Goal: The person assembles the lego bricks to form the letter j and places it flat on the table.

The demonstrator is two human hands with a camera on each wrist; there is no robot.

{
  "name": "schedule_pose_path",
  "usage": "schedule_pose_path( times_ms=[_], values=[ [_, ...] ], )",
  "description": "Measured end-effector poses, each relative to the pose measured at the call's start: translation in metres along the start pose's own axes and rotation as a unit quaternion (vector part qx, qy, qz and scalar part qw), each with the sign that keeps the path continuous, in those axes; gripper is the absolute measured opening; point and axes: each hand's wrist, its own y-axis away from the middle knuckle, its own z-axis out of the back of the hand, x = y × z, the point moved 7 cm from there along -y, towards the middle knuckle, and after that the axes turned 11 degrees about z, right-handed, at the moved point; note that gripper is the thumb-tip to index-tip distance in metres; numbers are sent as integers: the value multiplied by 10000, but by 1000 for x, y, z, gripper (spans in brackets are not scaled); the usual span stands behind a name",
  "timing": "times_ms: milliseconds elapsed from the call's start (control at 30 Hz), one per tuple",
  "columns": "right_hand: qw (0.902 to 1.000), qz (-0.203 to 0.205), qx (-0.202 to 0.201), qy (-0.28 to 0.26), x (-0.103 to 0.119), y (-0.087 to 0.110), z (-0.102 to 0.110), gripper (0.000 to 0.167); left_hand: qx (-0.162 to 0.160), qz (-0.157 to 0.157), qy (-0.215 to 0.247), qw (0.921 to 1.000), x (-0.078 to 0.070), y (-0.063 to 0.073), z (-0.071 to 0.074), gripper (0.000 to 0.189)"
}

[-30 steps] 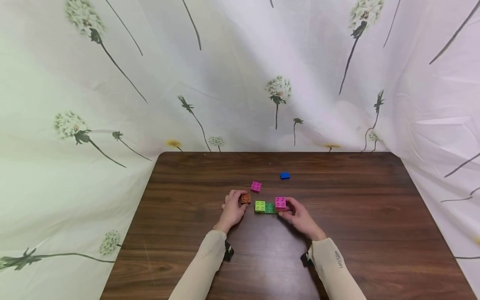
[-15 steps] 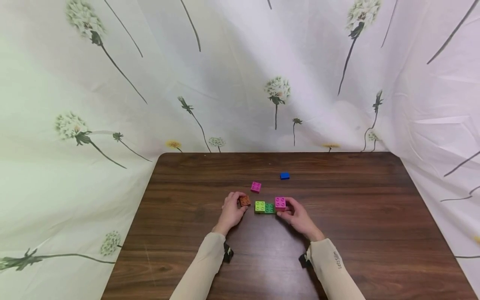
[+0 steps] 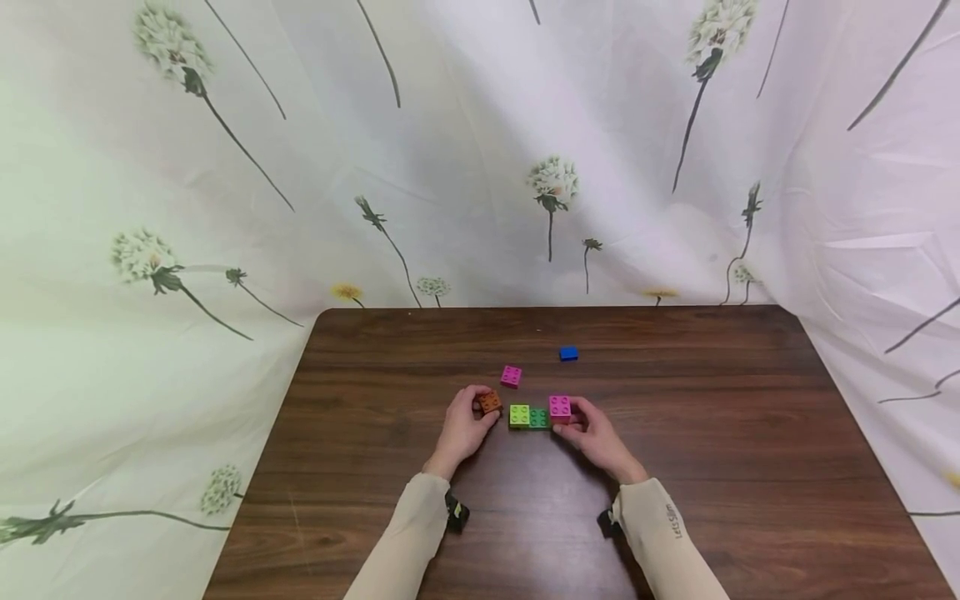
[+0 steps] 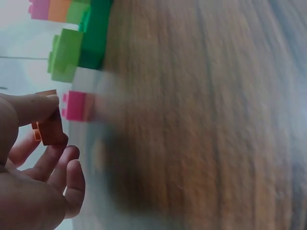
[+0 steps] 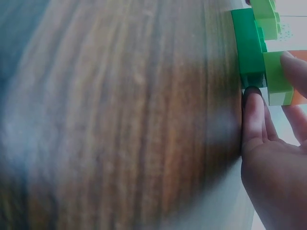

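Thumb and fingers of my left hand point(image 3: 461, 427) pinch an orange-brown building brick point(image 3: 491, 402), its studs facing up in the head view and its block held slightly turned. Just right of it lies a long dark green brick point(image 3: 538, 418), with a lime green brick point(image 3: 519, 416) on its left end. A stack of lime green, orange and pink bricks rises from its right end; the pink top brick point(image 3: 560, 407) hides the lower ones in the head view. My right hand point(image 3: 600, 439) grips this stack, its thumb point(image 5: 296, 72) against the lime green and orange bricks point(image 5: 300, 76).
Behind the left hand, a loose pink brick point(image 3: 511, 377) lies on the dark wooden table point(image 3: 712, 417). A blue brick point(image 3: 568, 354) lies farther back. A white cloth with a flower print point(image 3: 480, 167) hangs along the table's far edge.
My left hand has drawn the orange-brown brick slightly toward me and turned it a little. My right hand stays on the stack, nearly still.
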Motion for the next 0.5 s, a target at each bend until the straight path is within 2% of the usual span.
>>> schedule_pose_path(
  times_ms=[267, 500],
  values=[
    [10000, -66, -10, -52, 1, 0, 0, 42, -97, -334, 210, 9992, -25, 4, 0, 39],
    [10000, -20, 10, -95, 0, 1, 0, 44, 199, -627, 386, 9971, -51, 8, -7, 42]
  ],
)
